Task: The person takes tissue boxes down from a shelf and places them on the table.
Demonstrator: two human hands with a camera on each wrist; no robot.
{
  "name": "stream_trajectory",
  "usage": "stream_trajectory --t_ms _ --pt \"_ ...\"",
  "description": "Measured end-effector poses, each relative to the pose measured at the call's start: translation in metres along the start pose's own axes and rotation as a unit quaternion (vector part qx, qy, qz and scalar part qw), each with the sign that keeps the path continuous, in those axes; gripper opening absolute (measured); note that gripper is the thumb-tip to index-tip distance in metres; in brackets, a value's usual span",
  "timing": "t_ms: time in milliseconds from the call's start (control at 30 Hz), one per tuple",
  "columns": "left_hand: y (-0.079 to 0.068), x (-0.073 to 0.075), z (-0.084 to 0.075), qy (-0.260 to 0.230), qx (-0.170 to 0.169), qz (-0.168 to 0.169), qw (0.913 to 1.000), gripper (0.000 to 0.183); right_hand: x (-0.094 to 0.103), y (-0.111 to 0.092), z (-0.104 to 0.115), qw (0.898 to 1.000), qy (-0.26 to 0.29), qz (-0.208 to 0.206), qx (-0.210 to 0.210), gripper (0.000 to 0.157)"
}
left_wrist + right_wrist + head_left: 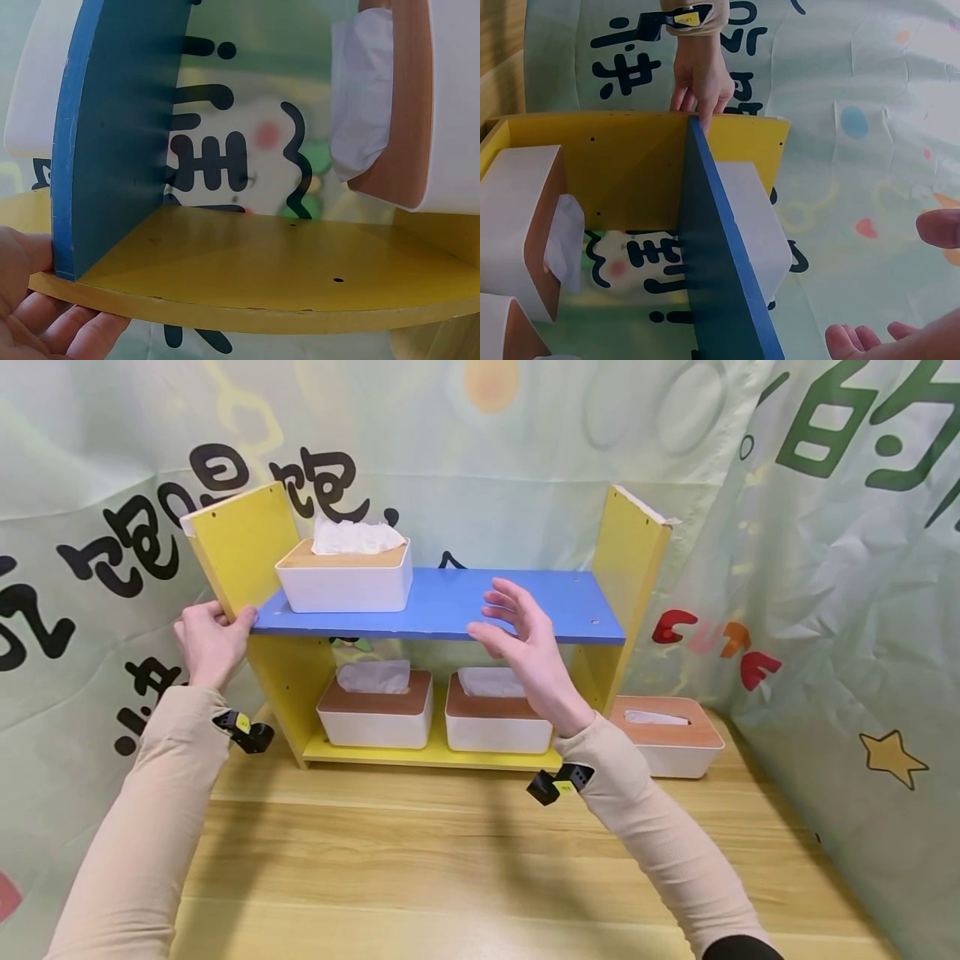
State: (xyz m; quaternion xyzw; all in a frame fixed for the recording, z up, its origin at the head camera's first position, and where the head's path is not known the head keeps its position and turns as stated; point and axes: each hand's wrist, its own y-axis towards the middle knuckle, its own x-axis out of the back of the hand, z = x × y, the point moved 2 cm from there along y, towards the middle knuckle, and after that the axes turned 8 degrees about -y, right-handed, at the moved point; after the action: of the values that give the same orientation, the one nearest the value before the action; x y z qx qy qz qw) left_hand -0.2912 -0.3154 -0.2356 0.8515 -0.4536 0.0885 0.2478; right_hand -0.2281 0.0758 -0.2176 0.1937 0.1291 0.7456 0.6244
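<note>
"Shelf unit (633, 552) stands on the table (360, 860); why does the left hand (212, 643) grip its left panel (240, 547)?"

"Probably to steady it: the thumb meets the front edge of the blue board (442, 602), and the fingers lie against the panel's outer side."

"And the right hand (528, 652)?"

"It holds nothing, thumb and fingers wide apart, in the air before the shelf unit's blue board, apparently left free."

"Where are the 4 tissue boxes?"

"The upper box (347, 587) is at the left end of the shelf unit's blue board. The left lower box (373, 728) and right lower box (491, 737) share its bottom board (420, 762), and the outer box (675, 756) is on the table, right of it. All sit upright, presumably so that tissue (356, 537) can be drawn."

"What is hidden?"

"The right hand covers the right lower box's top corner; a sleeve (675, 843) overlaps the outer box. The right wrist view cuts off most of the right hand."
</note>
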Motion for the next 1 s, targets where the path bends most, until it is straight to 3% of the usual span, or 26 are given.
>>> stream_trajectory --t_ms 500,1000 --pt "0.000 0.000 -0.002 0.003 0.003 -0.002 1.0000 0.049 -0.020 0.026 0.002 1.000 -0.004 0.022 -0.014 0.070" --pt "-0.002 0.000 -0.001 0.002 0.001 -0.002 1.0000 0.049 -0.036 0.055 -0.012 0.997 -0.048 0.033 -0.044 0.074"
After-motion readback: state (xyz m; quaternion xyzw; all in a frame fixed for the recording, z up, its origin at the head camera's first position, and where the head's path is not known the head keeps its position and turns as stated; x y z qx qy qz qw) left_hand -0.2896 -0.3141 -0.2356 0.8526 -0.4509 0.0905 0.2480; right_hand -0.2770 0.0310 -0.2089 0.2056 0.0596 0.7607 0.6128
